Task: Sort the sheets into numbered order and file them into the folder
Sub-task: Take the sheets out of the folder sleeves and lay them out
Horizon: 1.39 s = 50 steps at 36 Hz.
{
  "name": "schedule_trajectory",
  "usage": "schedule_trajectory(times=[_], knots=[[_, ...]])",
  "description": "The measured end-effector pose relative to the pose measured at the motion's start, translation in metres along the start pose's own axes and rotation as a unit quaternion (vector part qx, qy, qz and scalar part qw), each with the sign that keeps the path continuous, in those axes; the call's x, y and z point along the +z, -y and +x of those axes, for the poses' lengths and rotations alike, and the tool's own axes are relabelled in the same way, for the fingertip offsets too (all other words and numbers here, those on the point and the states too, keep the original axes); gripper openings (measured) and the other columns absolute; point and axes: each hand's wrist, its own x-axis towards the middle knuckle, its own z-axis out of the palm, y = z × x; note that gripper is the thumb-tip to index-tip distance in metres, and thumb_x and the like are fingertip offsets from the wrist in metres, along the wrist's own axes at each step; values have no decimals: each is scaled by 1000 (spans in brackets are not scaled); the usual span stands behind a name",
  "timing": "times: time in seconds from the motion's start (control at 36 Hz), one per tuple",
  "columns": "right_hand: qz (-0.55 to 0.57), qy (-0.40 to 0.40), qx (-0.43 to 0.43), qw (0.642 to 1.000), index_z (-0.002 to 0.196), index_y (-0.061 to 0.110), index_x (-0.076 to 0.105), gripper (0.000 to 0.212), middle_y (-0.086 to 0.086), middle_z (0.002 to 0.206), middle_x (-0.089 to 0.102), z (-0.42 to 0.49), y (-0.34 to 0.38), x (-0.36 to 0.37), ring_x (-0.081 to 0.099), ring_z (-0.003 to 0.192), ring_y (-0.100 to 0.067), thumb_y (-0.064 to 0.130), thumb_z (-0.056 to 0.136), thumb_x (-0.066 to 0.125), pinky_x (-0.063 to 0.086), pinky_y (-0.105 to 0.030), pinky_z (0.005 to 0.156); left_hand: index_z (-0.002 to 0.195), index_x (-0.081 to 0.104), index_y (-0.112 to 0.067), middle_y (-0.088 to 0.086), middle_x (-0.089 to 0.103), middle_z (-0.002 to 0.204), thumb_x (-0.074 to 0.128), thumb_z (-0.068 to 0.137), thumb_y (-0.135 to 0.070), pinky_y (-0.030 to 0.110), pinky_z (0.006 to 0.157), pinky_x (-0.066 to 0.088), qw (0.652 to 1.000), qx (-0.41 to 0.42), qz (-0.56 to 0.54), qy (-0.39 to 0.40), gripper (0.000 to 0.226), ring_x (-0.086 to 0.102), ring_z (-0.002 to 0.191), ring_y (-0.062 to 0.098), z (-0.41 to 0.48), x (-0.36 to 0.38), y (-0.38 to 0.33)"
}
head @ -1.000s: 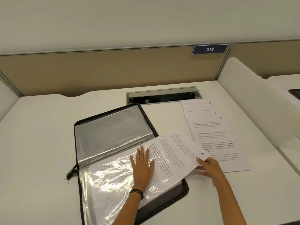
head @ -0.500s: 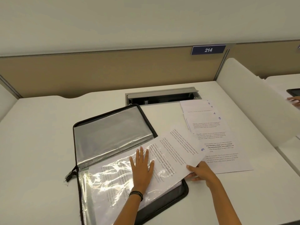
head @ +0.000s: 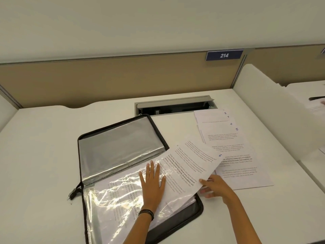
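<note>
A white desk (head: 44,155) carries an open black zip folder with clear plastic sleeves (head: 198,208), lying flat near its front edge. Just right of it, a fanned stack of white printed sheets (head: 242,173) shows handwritten blue numbers, 5 among them, at the corners. A white printed sheet marked 6 (head: 193,161) lies slanted, its left part under the top sleeve and its right end jutting over the stack. The left hand (head: 153,184) presses palm-down on that sleeve, fingers straight and spread, forearm reaching forward. The right hand (head: 218,187) pinches the sheet's near edge, thumb on top, fingers underneath. A black wristband (head: 146,213) circles the left wrist.
</note>
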Motion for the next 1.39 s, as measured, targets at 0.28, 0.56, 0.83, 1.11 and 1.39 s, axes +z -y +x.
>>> schedule_trajectory(times=[0.28,0.56,0.83,1.11,1.39], knots=[[-24,-80,-3,997,100,3,62,11,-9,80,69,8,-6,-13,66,57,-14,7,91,60,53,-25,50,149,22,-17,6,19,157,16,101,-50,41,117,-7,1000,-7,-18,14,58,-2,146,15,-1,-7,-5],[8,-248,-44,968,110,1,56,20,-18,90,63,22,-12,-77,61,61,-27,1,98,40,49,-32,56,148,24,-20,3,13,158,23,98,-48,41,116,-15,997,-19,-73,15,57,-8,146,11,1,-18,-22],[-90,-291,-8,952,111,0,54,29,-20,106,57,32,-7,-127,51,90,-29,11,101,29,46,-36,74,149,22,-31,-15,8,157,41,101,-37,16,110,14,939,20,-301,169,52,13,143,4,26,-32,-105],[-134,-281,14,950,91,0,53,27,-20,100,58,43,-12,-159,48,84,-26,13,101,31,34,-31,72,152,0,-18,5,-7,160,41,101,-34,25,115,-2,904,16,-252,345,67,-6,147,17,30,-6,-159],[-163,-284,26,944,70,6,45,33,-17,88,52,71,-2,-195,46,81,-27,13,100,33,33,-31,72,151,-2,-18,2,-5,159,14,68,-84,22,112,-7,897,43,-274,345,107,-11,138,3,33,6,-179]])
